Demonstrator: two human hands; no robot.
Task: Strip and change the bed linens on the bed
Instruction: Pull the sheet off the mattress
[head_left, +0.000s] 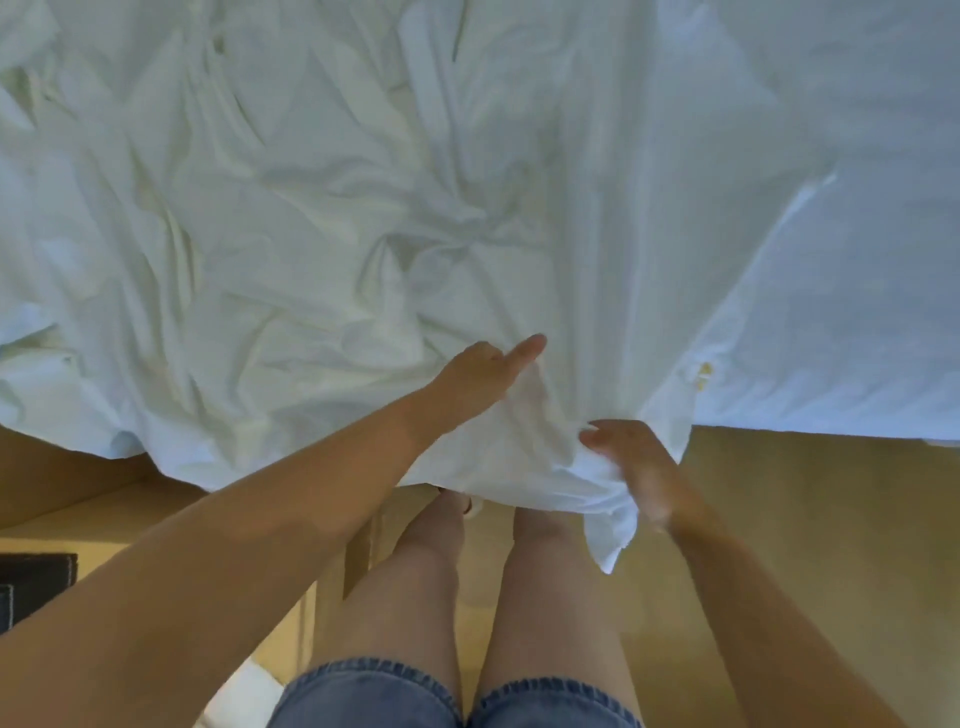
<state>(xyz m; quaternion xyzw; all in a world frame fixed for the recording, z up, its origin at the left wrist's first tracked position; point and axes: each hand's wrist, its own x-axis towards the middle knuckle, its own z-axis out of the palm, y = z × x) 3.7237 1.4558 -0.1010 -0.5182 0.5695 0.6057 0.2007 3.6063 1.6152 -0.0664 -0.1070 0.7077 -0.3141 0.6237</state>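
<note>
A crumpled white sheet (322, 218) covers the left and middle of the bed and hangs over its near edge. My left hand (480, 371) lies on top of the sheet near that edge, index finger stretched out, the other fingers curled into the cloth. My right hand (636, 470) grips a bunched fold of the same sheet just below the bed's edge, and a loose corner dangles under it. To the right lies a smoother white layer (857, 260) with a small yellow mark (704, 371) at its near edge.
The floor (805, 519) in front of the bed is tan. My bare legs and denim shorts (363, 696) are below. A dark object (36, 582) sits on the floor at the left edge. Something white (244, 691) lies on the floor near my left leg.
</note>
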